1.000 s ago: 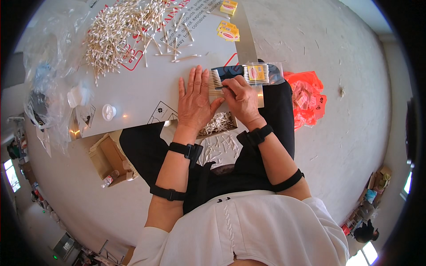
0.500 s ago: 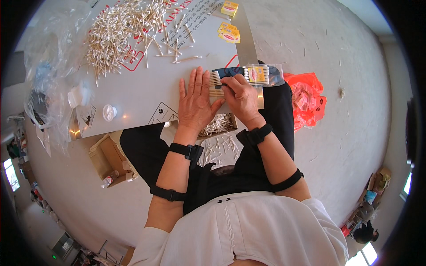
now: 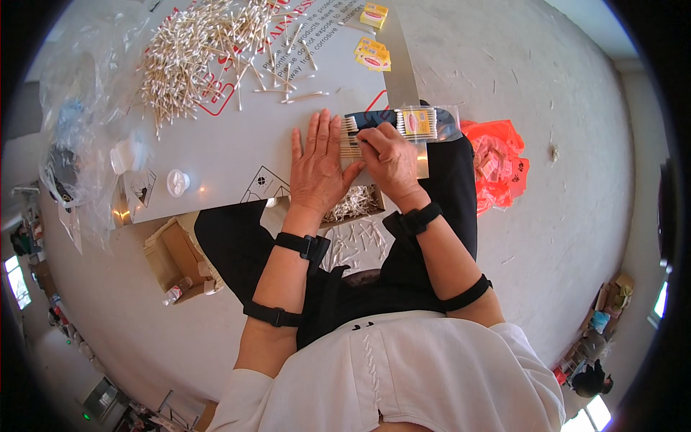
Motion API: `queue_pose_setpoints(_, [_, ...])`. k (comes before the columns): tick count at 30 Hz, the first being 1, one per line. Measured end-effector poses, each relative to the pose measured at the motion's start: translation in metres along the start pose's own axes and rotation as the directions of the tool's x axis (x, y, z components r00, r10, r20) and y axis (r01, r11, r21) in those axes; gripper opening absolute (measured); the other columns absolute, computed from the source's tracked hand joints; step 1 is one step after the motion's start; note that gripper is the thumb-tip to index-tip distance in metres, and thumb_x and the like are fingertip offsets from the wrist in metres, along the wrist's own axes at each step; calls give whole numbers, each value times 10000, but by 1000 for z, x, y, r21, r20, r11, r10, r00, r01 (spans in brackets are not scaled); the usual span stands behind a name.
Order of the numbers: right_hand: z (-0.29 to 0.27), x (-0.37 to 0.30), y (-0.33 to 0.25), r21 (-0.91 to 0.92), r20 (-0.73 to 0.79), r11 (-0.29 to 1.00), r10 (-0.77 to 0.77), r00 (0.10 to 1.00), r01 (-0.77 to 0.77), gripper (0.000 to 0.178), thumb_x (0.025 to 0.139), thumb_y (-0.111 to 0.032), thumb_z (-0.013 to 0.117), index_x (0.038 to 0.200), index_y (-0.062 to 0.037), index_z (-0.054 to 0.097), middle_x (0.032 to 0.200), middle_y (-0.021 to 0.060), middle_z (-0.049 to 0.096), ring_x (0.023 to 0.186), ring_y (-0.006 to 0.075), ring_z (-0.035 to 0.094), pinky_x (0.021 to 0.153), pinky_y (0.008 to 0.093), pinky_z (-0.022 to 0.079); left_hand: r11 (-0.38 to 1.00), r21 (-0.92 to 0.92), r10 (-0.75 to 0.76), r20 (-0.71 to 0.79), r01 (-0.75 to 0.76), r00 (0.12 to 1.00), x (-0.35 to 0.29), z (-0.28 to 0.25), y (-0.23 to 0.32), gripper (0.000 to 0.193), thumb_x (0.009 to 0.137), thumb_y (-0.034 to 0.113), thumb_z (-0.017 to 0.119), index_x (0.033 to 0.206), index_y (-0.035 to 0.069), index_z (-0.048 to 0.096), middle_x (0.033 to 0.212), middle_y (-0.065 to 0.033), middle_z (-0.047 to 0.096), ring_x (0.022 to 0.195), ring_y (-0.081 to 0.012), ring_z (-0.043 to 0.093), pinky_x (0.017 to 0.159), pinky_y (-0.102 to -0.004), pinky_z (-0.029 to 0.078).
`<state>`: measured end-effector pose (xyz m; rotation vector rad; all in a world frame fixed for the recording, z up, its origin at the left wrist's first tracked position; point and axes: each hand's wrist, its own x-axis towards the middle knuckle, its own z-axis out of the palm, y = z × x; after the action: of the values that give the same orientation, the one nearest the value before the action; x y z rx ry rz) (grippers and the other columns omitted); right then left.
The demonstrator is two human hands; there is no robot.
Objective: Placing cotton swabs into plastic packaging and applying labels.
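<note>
My left hand (image 3: 315, 160) lies flat on the table with its fingers stretched out. Beside its index finger is a row of cotton swabs (image 3: 350, 137), lined up side by side. Over the right part of that row my right hand (image 3: 393, 160) is closed, fingers curled and pinched together; what lies between the fingertips is hidden. Just beyond the right hand, a clear pack of cotton swabs with a yellow card (image 3: 416, 122) rests at the table's right edge. A dark flat strip (image 3: 371, 119) lies to the left of the pack.
A large heap of loose cotton swabs (image 3: 191, 65) covers the far left of the table (image 3: 237, 151). Yellow cards (image 3: 372, 54) lie at the far right edge. A small white tub (image 3: 177, 183) stands near left. Below are a box of swabs (image 3: 356, 201) and a red bag (image 3: 497, 162).
My right hand's fingertips have shifted slightly toward me along the swab row. The left hand stays flat in nearly the same place.
</note>
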<state>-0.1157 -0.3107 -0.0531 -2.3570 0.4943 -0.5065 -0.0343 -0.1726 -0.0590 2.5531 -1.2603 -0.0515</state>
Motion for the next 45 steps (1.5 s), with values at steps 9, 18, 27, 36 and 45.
queue_pose_setpoints(9, [-2, 6, -6, 26, -29, 999, 33, 999, -32, 142, 831, -131, 678, 970, -105, 687, 805, 70, 584, 721, 295, 629, 618, 394, 498, 1000, -7, -3, 12, 3, 1000, 0, -1, 0, 863, 902, 580, 512, 1522, 53, 224, 1592, -134, 216, 1483, -286, 177, 1188, -528, 103])
queue_pose_setpoints(18, [1, 6, -2, -28, -6, 1000, 6, 1000, -7, 137, 817, -152, 669, 951, -136, 686, 792, 68, 580, 723, 293, 636, 603, 410, 505, 1000, -15, -12, 2, 12, 1000, 0, -2, 1, 892, 853, 540, 602, 1510, 42, 263, 1581, -138, 247, 1479, -275, 195, 1190, -521, 112])
queue_pose_setpoints(27, [1, 25, 0, 78, -1, 997, 11, 1000, -11, 143, 819, -136, 667, 956, -103, 691, 844, 99, 610, 786, 315, 648, 669, 413, 526, 1000, -14, -12, -1, 12, 1000, 0, -2, 2, 879, 862, 538, 597, 1505, 33, 274, 1584, -139, 243, 1481, -271, 190, 1193, -518, 103])
queue_pose_setpoints(36, [4, 29, 4, 32, 5, 999, -32, 999, 32, 65, 835, -148, 656, 872, -98, 675, 838, 100, 611, 769, 321, 649, 654, 416, 524, 1000, -21, -13, -10, 13, 1000, 0, -2, 1, 882, 853, 548, 604, 1495, 29, 293, 1578, -144, 255, 1476, -275, 204, 1189, -521, 109])
queue_pose_setpoints(45, [16, 63, 10, -53, 57, 993, -107, 993, 110, 64, 820, -131, 665, 845, -89, 625, 819, 102, 594, 758, 345, 628, 648, 437, 503, 999, -33, -4, -5, 4, 1000, -1, -2, 0, 837, 909, 573, 506, 1501, 26, 280, 1584, -148, 240, 1475, -298, 201, 1179, -541, 117])
